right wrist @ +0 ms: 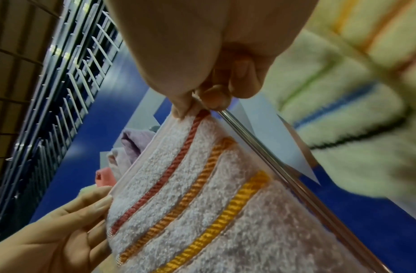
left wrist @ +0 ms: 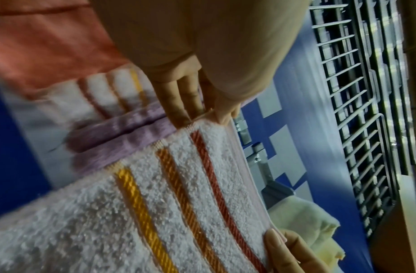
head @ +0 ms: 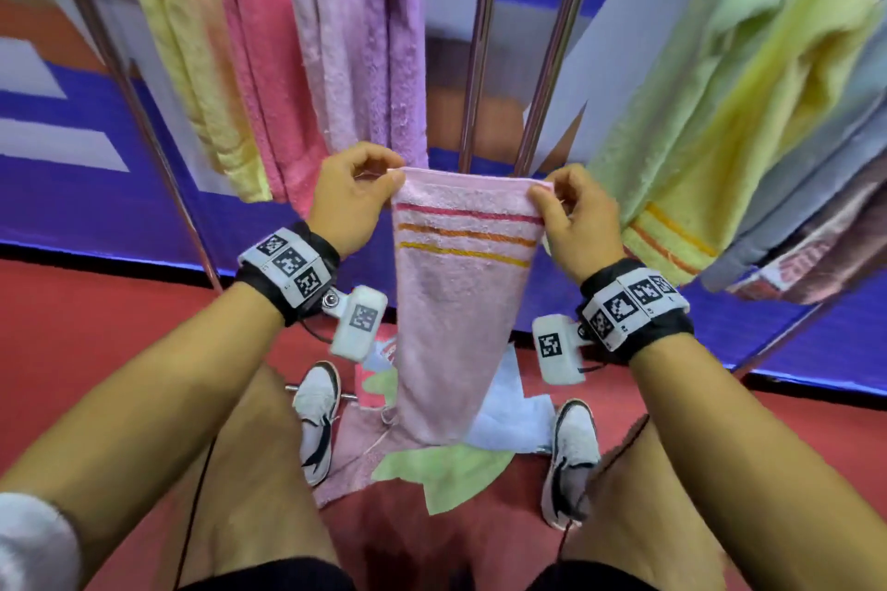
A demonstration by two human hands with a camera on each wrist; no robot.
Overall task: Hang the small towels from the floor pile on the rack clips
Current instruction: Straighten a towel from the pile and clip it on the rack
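Left hand: pinches left top corner of pink towel
Right hand: pinches right top corner
Floor pile: below

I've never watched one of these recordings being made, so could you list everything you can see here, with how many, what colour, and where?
Striped towel: one, pale pink with red, orange and yellow stripes, held up by its top corners in front of the rack.
Hanging towels: several, yellow, pink and lilac at left; green, yellow, grey and brownish at right; exact count unclear.
Rack poles: shiny metal, upright behind the striped towel.
Floor pile: several small towels, green, light blue and pink, between the shoes.
Floor: red.
Wall panel: blue, white and orange, behind the rack.
Shoes: two, white and black.
Wrist cameras: two, white, on black straps.
Left hand: pinches the towel's left corner.
Right hand: pinches its right corner.
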